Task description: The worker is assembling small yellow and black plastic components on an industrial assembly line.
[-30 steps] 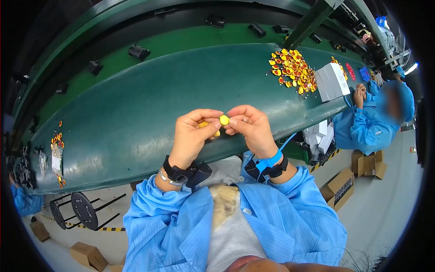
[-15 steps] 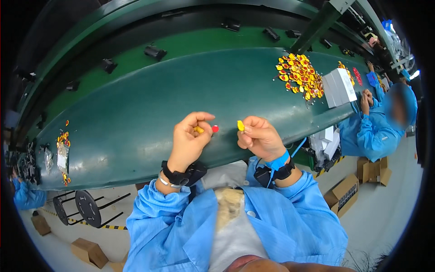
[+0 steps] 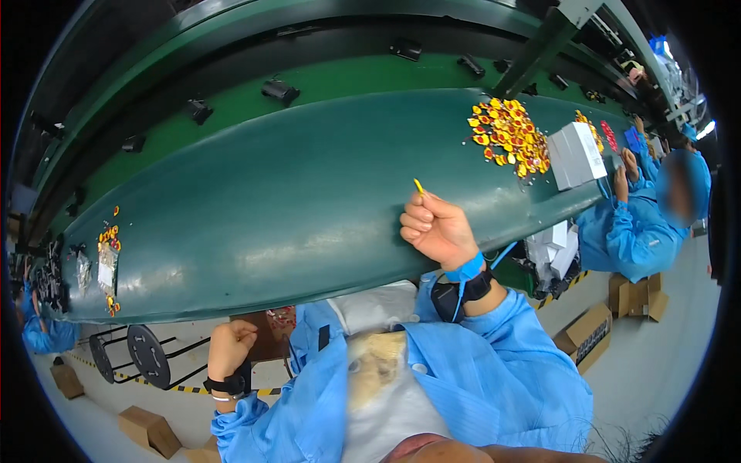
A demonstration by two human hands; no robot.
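My right hand (image 3: 434,228) is raised over the near edge of the dark green conveyor belt (image 3: 293,208), its fingers closed on a small yellow piece (image 3: 418,185) that sticks up between thumb and forefinger. My left hand (image 3: 230,347) is down below the belt's edge beside my body, curled into a fist; whether it holds anything is hidden. Both wrists wear black bands, the right one also a blue strap. A heap of yellow and red small pieces (image 3: 507,135) lies on the belt at the far right.
White boxes (image 3: 575,154) stand next to the heap. Another person in blue (image 3: 641,224) works at the right. A few yellow and red pieces (image 3: 108,258) lie at the belt's left end. Cardboard boxes (image 3: 590,332) and a black stool base (image 3: 147,355) sit on the floor.
My hands have parted. The left hand dropped from the belt to below its edge at my side. The right hand stayed up with the yellow piece; the red piece is out of sight.
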